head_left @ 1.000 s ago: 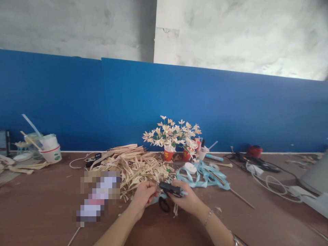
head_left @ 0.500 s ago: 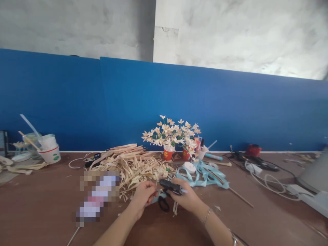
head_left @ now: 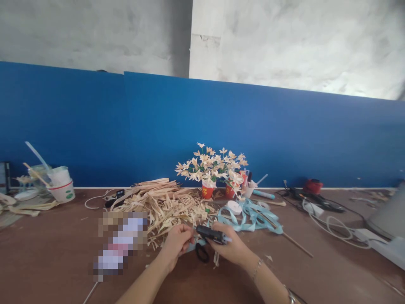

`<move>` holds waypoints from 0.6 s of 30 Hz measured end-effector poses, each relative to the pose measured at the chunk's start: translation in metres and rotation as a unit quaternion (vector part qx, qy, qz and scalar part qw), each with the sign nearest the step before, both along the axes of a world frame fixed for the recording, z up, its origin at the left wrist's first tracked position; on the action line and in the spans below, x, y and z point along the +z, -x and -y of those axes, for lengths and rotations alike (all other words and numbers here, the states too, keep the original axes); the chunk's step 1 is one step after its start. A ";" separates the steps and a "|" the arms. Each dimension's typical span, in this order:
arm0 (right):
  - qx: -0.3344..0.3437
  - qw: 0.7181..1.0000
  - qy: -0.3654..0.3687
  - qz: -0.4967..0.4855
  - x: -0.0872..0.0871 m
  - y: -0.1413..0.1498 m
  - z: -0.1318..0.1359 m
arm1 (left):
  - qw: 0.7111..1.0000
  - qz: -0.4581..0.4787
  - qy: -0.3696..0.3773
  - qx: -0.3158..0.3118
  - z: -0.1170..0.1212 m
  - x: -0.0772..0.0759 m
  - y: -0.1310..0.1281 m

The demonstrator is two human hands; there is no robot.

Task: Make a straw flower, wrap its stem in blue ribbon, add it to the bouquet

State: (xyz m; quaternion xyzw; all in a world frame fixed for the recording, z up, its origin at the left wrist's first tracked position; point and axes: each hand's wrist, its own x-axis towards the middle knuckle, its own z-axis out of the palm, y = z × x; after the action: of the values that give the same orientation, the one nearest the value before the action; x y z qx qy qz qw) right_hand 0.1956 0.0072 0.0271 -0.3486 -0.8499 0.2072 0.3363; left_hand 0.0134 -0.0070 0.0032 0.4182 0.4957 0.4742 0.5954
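My right hand (head_left: 228,242) is wrapped round a black hot glue gun (head_left: 211,234), with a pale glue stick poking out of its rear. The gun's tip points left, close to the fingertips of my left hand (head_left: 179,241). Those fingers are pinched together, and whatever lies between them is too small to make out. Under the gun lie black-handled scissors (head_left: 201,252), partly hidden, beside a bit of light blue ribbon. A few pale strips (head_left: 216,258) show below my right hand.
Behind my hands spreads a heap of dry straw-coloured husk strips (head_left: 171,204). Pale flowers (head_left: 210,164) stand in red cups (head_left: 207,192). Blue ribbon (head_left: 253,216) and a stick (head_left: 297,244) lie right. A blurred-out object (head_left: 122,245) is left; cables (head_left: 329,228) are far right.
The glue gun has shifted very slightly down and its rear has tilted lower. My left hand keeps its pinch in nearly the same place.
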 end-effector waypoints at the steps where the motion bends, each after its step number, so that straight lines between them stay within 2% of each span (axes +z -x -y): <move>1: 0.003 1.000 -0.004 0.002 0.001 0.001 0.002 | 1.000 -0.011 -0.004 -0.002 0.000 0.000 0.000; 5: -0.016 1.000 -0.005 0.016 0.011 0.000 0.008 | 0.989 -0.133 -0.071 0.012 -0.001 -0.006 0.000; 8: -0.044 0.999 0.002 0.021 0.022 -0.008 0.007 | 0.951 -0.253 -0.174 0.030 0.000 -0.011 0.002; 10: -0.104 0.994 0.002 0.028 0.027 -0.018 0.007 | 0.932 -0.292 -0.213 0.023 0.001 -0.011 0.004; 12: -0.175 0.982 0.004 0.065 0.029 -0.028 0.009 | 0.935 -0.279 -0.220 0.018 0.001 -0.010 0.005; 13: -0.182 0.979 0.010 0.092 0.029 -0.033 0.013 | 0.942 -0.256 -0.216 0.019 0.001 -0.009 0.005; 15: -0.127 0.983 0.039 0.124 0.030 -0.039 0.024 | 0.963 -0.191 -0.190 0.030 -0.001 -0.008 0.006; 17: -0.055 0.991 0.077 0.096 0.031 -0.045 0.037 | 0.979 -0.135 -0.149 0.032 -0.004 -0.007 0.005; 18: -0.053 0.992 0.093 0.066 0.031 -0.049 0.041 | 0.984 -0.119 -0.128 0.023 -0.006 -0.008 0.005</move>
State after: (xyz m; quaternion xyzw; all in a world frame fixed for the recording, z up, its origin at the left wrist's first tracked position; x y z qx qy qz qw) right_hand 0.2450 -0.0342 0.0584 -0.4361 -0.8274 0.2438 0.2565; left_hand 0.0080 -0.0015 -0.0043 0.5331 0.5075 0.4938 0.4629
